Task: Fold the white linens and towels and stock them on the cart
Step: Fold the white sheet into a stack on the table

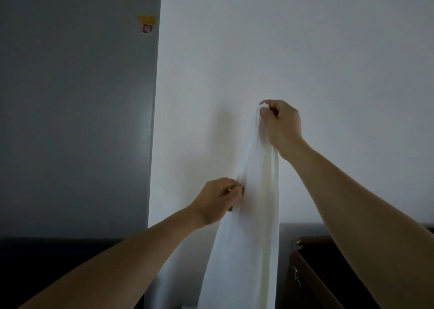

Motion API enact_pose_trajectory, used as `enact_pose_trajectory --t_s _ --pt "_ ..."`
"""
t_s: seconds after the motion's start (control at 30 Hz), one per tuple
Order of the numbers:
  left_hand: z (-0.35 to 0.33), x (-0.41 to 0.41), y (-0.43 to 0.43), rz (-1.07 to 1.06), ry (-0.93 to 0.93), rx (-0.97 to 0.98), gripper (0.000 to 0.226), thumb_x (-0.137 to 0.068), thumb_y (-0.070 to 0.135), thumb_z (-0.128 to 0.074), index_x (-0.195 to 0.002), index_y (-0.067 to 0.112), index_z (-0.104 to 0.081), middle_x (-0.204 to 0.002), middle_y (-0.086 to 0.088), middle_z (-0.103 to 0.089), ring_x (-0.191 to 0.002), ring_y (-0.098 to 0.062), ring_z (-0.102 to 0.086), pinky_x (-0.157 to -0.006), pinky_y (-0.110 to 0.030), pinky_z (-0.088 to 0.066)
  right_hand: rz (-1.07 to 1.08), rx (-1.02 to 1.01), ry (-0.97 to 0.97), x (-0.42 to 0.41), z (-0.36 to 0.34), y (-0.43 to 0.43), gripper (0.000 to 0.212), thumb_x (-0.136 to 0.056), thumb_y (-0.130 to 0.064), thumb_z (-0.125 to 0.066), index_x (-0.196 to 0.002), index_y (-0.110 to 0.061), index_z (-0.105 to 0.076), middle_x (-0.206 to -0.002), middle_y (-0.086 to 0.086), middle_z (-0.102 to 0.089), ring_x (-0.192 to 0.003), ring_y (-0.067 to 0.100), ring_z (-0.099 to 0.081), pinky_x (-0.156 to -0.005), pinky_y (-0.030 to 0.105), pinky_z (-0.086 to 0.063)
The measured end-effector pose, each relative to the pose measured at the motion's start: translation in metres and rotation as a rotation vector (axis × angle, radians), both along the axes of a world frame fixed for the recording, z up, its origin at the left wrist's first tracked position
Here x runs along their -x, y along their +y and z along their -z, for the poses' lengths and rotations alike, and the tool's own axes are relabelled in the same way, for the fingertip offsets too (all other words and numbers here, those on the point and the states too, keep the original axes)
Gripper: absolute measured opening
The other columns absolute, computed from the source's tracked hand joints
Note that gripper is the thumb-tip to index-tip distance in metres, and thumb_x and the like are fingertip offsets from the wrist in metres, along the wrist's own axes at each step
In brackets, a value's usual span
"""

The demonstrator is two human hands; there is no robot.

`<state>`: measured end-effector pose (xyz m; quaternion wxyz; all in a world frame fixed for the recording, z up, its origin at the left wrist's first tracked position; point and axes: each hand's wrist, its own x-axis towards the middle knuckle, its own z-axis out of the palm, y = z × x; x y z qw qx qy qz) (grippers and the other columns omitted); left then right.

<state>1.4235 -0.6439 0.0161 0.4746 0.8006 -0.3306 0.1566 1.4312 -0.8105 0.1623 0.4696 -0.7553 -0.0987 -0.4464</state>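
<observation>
The right hand (280, 123) pinches the white towel (249, 214) up high, the left hand (218, 198) pinches its side, so both should pull it flat

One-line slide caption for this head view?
Right hand pinches the top of a hanging white linen; left hand grips its edge lower down, against a white wall.

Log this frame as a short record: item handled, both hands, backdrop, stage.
item: long white cloth linen, hanging down, bunched at top
right hand: grips its top end, raised
left hand: pinches its left edge lower down
backdrop: white wall; grey panel with yellow and red sticker
lower right: dark brown cabinet-like unit, partly seen
stage: not yet folded
</observation>
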Motion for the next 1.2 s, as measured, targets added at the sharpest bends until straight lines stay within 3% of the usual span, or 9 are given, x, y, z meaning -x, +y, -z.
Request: enact_pose_trajectory --t_s 0.07,0.13,0.2,0.43,0.5,0.73,0.87,1.03,1.2 --pt "0.009 0.003 -0.002 0.072 0.069 0.042 0.035 -0.090 0.036 -0.051 -0.080 0.004 -0.064 -0.091 -0.012 -0.064 -0.079 -0.021 -0.064 -0.078 -0.039 -0.055 0.003 -0.030 0.010 -0.002 0.002 -0.001 0.019 -0.095 -0.021 -0.054 -0.106 -0.025 -0.069 -0.084 -0.020 -0.062 -0.071 -0.007 -0.056 -0.064 0.012 -0.043" --pt "0.020 0.003 -0.003 0.049 0.012 -0.014 0.021 -0.088 0.039 -0.061 -0.076 0.022 -0.065 -0.085 0.006 -0.065 -0.076 -0.001 -0.061 -0.072 -0.018 -0.050 0.013 -0.051 0.026 -0.003 0.001 -0.003 0.020 -0.095 -0.021 -0.054 -0.108 -0.025 -0.069 -0.082 -0.020 -0.062 -0.069 -0.005 -0.055 -0.063 0.013 -0.042" --pt "0.032 0.002 -0.005 0.009 0.001 -0.069 0.006 -0.085 0.035 -0.071 -0.083 0.032 -0.066 -0.086 0.015 -0.064 -0.077 0.004 -0.059 -0.070 -0.008 -0.043 0.023 -0.054 0.018 -0.004 0.001 -0.006 0.020 -0.095 -0.021 -0.054 -0.107 -0.024 -0.070 -0.082 -0.021 -0.061 -0.070 -0.005 -0.055 -0.064 0.015 -0.043" --pt "0.073 0.006 -0.005 0.004 0.113 -0.065 0.028 -0.091 0.031 -0.066 -0.082 0.004 -0.065 -0.073 -0.001 -0.063 -0.063 -0.004 -0.051 -0.064 -0.016 -0.041 0.057 -0.060 0.028 -0.002 0.005 -0.022 0.018 -0.094 -0.018 -0.054 -0.087 -0.032 -0.064 -0.080 -0.021 -0.061 -0.070 -0.005 -0.056 -0.063 0.014 -0.043" --pt "0.075 0.005 0.004 -0.035 0.103 -0.055 0.028 -0.096 0.030 -0.060 -0.084 0.005 -0.061 -0.076 -0.008 -0.062 -0.062 -0.007 -0.047 -0.061 -0.018 -0.039 0.079 -0.055 0.035 -0.002 0.009 -0.031 0.017 -0.095 -0.019 -0.054 -0.089 -0.032 -0.063 -0.081 -0.021 -0.060 -0.073 -0.003 -0.056 -0.065 0.015 -0.043" --pt "0.071 -0.009 0.035 -0.098 0.129 -0.073 0.025 -0.102 0.030 -0.048 -0.087 0.010 -0.052 -0.066 0.006 -0.050 -0.054 -0.002 -0.041 -0.052 -0.016 -0.037 0.126 -0.090 0.088 -0.004 0.027 -0.049 0.021 -0.095 -0.019 -0.053 -0.109 -0.023 -0.069 -0.084 -0.025 -0.058 -0.073 -0.008 -0.054 -0.060 0.007 -0.037" --pt "0.080 -0.012 0.048 -0.062 0.068 -0.095 0.020 -0.104 0.030 -0.042 -0.088 0.019 -0.048 -0.063 0.009 -0.052 -0.053 -0.003 -0.044 -0.050 -0.019 -0.037 0.125 -0.083 0.129 -0.005 0.035 -0.058 0.021 -0.095 -0.020 -0.053 -0.107 -0.024 -0.069 -0.082 -0.020 -0.059 -0.070 -0.001 -0.054 -0.058 0.016 -0.040" --pt "0.079 -0.013 0.058 -0.180 -0.090 0.019 0.015 -0.100 0.026 -0.053 -0.085 0.024 -0.056 -0.074 0.013 -0.061 -0.069 -0.006 -0.056 -0.063 -0.013 -0.044 0.126 -0.102 0.141 -0.009 0.034 -0.068 0.026 -0.095 -0.020 -0.052 -0.114 -0.021 -0.069 -0.084 -0.019 -0.059 -0.068 0.002 -0.051 -0.060 0.019 -0.039" --pt "0.084 -0.012 0.058 -0.140 0.047 -0.041 0.011 -0.095 0.030 -0.062 -0.085 0.026 -0.063 -0.083 0.017 -0.067 -0.074 -0.005 -0.063 -0.065 -0.013 -0.048 0.104 -0.108 0.103 -0.010 0.028 -0.060 0.026 -0.096 -0.020 -0.053 -0.117 -0.019 -0.068 -0.090 -0.022 -0.059 -0.077 -0.001 -0.055 -0.065 0.016 -0.041"
